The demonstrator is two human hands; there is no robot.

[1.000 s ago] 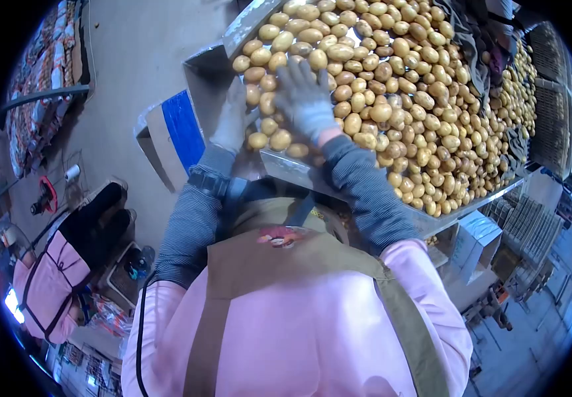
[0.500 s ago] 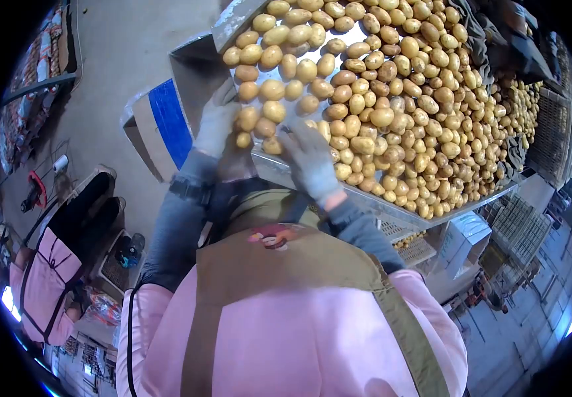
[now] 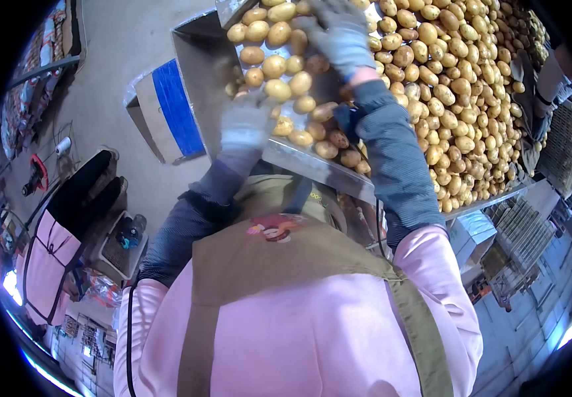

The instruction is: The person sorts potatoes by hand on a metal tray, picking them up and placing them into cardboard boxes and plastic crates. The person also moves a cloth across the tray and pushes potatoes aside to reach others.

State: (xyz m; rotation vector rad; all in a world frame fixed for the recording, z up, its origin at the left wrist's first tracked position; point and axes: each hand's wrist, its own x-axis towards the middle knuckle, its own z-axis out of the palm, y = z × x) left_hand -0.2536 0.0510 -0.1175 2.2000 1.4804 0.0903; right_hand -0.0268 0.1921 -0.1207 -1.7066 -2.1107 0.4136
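Note:
Yellow-brown potatoes (image 3: 458, 86) are heaped across a metal sorting table (image 3: 319, 163), thinning to a loose layer at its left end. My right hand (image 3: 340, 40), in a grey glove, reaches over the far part of this layer. Its fingers are spread over potatoes, none visibly gripped. Also gloved, my left hand (image 3: 247, 126) is at the near left corner, beside several potatoes; motion smears its fingers. Just beyond it, blurred potatoes lie at the table's open left end.
Left of the table stands an open cardboard box (image 3: 179, 109) with a blue panel. A person in pink (image 3: 51, 261) is at the far left by a crate (image 3: 124, 248). Another person's sleeve (image 3: 551, 83) shows at the right, near stacked crates (image 3: 567, 139).
My right hand has moved forward and right, across the potatoes. My left hand has come back and right. Potatoes near the left end have shifted, some now blurred at the edge.

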